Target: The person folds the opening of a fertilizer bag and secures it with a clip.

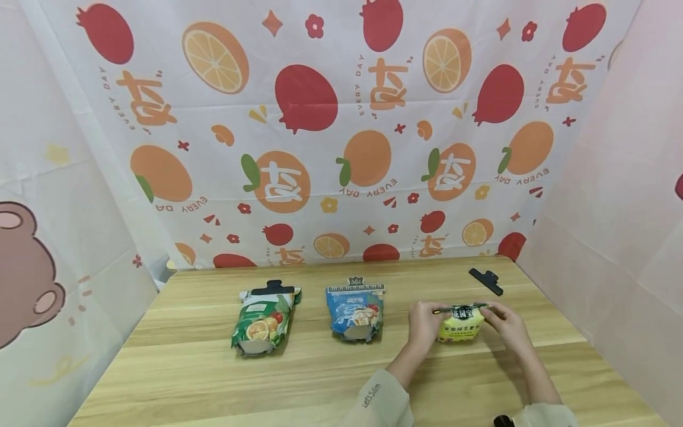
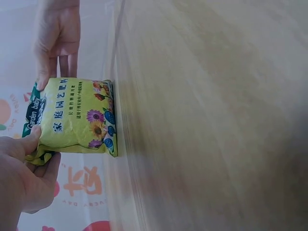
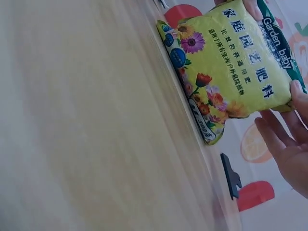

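Both hands hold a yellow bag of garden fertilizer by its dark green top end, one at each corner. It stands upright on the wooden table, its printed front with flowers showing. At the left corner, my left hand pinches the bag between thumb and fingers, the thumb on the front in the left wrist view. My right hand grips the opposite corner, its thumb on the front and fingers behind in the right wrist view. Behind the bag to the right lies a black bag clip, apart from both hands.
To the left stand a blue bag with a pale, ruler-like patterned clip on top and a green bag with a black clip. Fruit-print cloth hangs at the table's back edge; pale cloth hangs at both sides.
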Demonstrator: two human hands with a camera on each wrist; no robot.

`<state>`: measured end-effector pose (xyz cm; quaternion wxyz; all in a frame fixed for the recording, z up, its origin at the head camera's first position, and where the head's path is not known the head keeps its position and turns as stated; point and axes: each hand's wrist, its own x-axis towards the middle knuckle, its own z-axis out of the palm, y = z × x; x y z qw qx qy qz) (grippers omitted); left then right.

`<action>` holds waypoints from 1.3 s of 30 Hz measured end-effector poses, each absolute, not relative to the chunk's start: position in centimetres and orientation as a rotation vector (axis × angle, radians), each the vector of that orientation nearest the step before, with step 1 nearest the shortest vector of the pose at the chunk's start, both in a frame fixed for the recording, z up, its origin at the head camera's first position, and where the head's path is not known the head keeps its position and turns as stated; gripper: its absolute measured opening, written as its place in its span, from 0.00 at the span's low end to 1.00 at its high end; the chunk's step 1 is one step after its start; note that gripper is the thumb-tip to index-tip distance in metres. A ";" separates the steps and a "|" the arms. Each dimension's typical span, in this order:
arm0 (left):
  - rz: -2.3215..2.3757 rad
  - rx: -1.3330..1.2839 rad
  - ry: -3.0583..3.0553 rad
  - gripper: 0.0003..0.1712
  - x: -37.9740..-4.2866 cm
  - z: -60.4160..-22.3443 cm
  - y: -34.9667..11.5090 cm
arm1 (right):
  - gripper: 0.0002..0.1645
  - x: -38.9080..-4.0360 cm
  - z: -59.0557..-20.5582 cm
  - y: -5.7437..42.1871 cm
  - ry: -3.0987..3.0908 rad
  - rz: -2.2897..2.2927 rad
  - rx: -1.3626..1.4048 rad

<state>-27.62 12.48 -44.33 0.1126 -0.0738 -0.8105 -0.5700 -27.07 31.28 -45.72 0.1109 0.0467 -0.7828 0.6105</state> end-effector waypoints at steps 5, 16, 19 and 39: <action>-1.663 -0.234 -2.357 0.07 -27.7 -44.5 12.5 | 0.05 -27.2 -45.7 30.7 -2.169 1.905 -0.055; -1.831 -0.229 -2.376 0.08 -27.5 -44.5 12.0 | 0.27 -26.3 -44.7 30.5 -2.403 1.831 -0.008; -1.880 -0.194 -2.401 0.10 -27.0 -44.1 12.0 | 0.27 -25.9 -44.3 30.5 -2.489 1.867 -0.038; -2.006 -0.109 -2.265 0.11 -26.8 -44.6 12.6 | 0.27 -26.5 -44.0 30.1 -2.498 1.945 -0.193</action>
